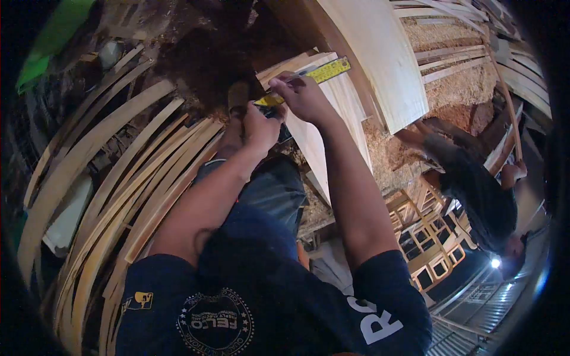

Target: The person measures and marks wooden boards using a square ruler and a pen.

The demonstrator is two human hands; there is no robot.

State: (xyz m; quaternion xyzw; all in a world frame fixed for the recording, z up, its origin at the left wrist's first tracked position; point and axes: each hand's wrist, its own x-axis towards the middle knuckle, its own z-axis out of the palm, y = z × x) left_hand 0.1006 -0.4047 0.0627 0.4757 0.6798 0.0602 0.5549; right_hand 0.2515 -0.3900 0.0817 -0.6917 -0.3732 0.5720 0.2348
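Note:
A yellow tape measure (326, 70) stretches between my hands, its free end reaching up and right past my right hand. My left hand (262, 127) is closed round the tape's dark case, which is mostly hidden by the fingers. Fingers of my right hand (301, 98) pinch the tape's blade; something thin beside them is too small to make out. Beneath the tape lie pale wooden boards (309, 145), running down and to the right of my hands.
Long wooden strips (142, 172) lie piled at left. A wide board (380, 59) stands at upper right, near sawdust (454, 89). Another person (481, 190) is at the right, beside wooden frames (424, 237). A bright lamp (495, 263) shines at lower right.

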